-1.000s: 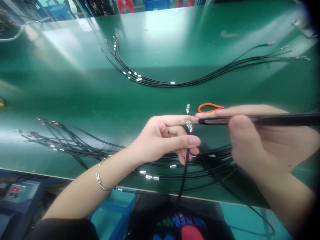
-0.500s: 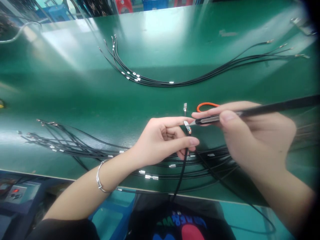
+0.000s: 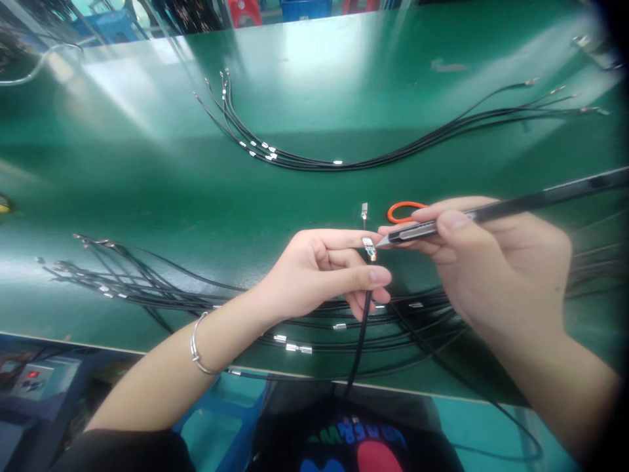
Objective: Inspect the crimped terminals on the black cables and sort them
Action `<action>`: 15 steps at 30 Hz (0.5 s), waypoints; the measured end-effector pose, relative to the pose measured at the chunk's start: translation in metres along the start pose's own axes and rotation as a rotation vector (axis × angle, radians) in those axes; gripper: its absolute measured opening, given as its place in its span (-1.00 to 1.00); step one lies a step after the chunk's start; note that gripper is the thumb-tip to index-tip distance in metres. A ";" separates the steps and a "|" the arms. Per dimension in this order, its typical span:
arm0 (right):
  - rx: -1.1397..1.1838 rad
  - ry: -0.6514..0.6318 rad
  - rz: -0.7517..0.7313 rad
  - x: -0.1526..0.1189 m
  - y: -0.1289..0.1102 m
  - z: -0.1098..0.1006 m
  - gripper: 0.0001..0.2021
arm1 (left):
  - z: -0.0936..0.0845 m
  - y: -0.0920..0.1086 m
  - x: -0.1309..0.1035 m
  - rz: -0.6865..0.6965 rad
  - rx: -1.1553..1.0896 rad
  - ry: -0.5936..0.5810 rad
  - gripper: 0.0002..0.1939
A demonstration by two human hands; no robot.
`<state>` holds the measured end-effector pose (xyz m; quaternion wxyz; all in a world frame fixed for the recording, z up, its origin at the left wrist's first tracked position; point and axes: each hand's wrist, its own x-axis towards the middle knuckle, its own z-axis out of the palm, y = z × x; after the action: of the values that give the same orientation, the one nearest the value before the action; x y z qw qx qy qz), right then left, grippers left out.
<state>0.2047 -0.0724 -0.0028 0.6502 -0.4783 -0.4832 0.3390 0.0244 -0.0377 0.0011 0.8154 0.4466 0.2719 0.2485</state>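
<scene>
My left hand [image 3: 334,272] pinches a black cable [image 3: 362,334] just below its metal connector [image 3: 369,248], which points up between thumb and index finger. My right hand [image 3: 511,262] is closed around a slim black pen-like tool [image 3: 422,229]; its pointed tip meets the right side of the connector or sits very close to it. Just above my left index finger a second small metal terminal [image 3: 364,210] stands out. An orange loop [image 3: 403,211] lies beside the fingertips of my right hand.
Several black cables with white tags [image 3: 339,326] lie on the green table [image 3: 171,190] under and around my hands. Another cable bundle [image 3: 344,165] curves across farther back. A yellow object [image 3: 4,204] is at the left edge, a metallic item [image 3: 597,52] at the back right.
The tool has tilted, its rear end now higher, and its tip has shifted slightly right along the connector. My right hand has turned a little; my left hand keeps its hold.
</scene>
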 end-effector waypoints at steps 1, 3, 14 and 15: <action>0.001 -0.002 -0.001 0.000 0.000 0.000 -0.90 | 0.000 0.000 0.000 0.000 -0.006 -0.008 -0.54; -0.004 -0.008 -0.002 -0.001 -0.001 0.000 -0.90 | 0.000 0.000 0.000 -0.001 -0.014 -0.018 -0.57; -0.234 0.050 -0.137 0.011 0.007 0.003 -0.84 | -0.005 -0.007 0.010 -0.054 0.090 0.251 -0.57; -0.245 0.034 -0.119 0.011 0.007 0.002 -0.84 | -0.007 -0.009 0.013 -0.094 0.146 0.264 -0.57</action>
<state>0.2061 -0.0593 -0.0059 0.6140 -0.5303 -0.5375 0.2299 0.0307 -0.0297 -0.0122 0.7488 0.4549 0.4145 0.2462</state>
